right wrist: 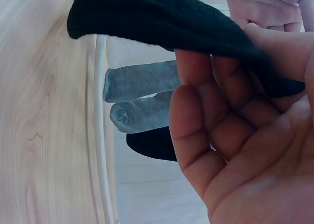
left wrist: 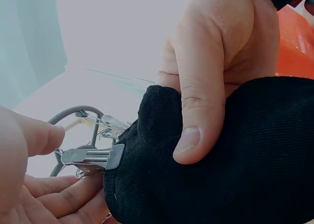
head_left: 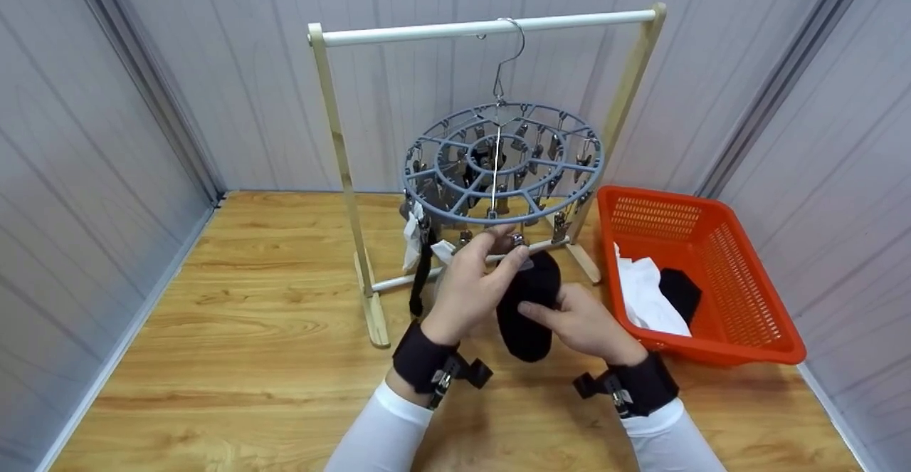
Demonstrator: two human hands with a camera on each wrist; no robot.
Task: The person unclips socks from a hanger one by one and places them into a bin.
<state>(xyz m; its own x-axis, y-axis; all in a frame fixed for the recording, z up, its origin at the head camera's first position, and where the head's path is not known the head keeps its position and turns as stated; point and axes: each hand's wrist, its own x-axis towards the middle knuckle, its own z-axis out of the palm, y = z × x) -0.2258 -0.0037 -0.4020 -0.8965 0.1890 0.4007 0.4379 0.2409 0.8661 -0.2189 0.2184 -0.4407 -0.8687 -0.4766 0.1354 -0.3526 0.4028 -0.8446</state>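
Basket (head_left: pixel 740 349) holds white cloth (head_left: pixel 648 294), black cloth (head_left: pixel 681 294) — hands (head_left: pixel 468 287) at sock (head_left: pixel 532 285).

Bright, even light across my work, from a source I can't place, and the wooden floor (head_left: pixel 235 358) glows warm with faint, smudgy shadow between my sleeves (head_left: pixel 384 422). Out wide, the walls (head_left: pixel 107 144) lean away, stretched by the lens. At my left wrist, the background burns out to milky white (dazzling, that!), yet the clip (left wrist: pixel 93 157) glints and the black sock (left wrist: pixel 230 150) shows fine ribbing. At my right wrist, shade fills my right hand (right wrist: pixel 250 145); the floor looks pale, washed-out.
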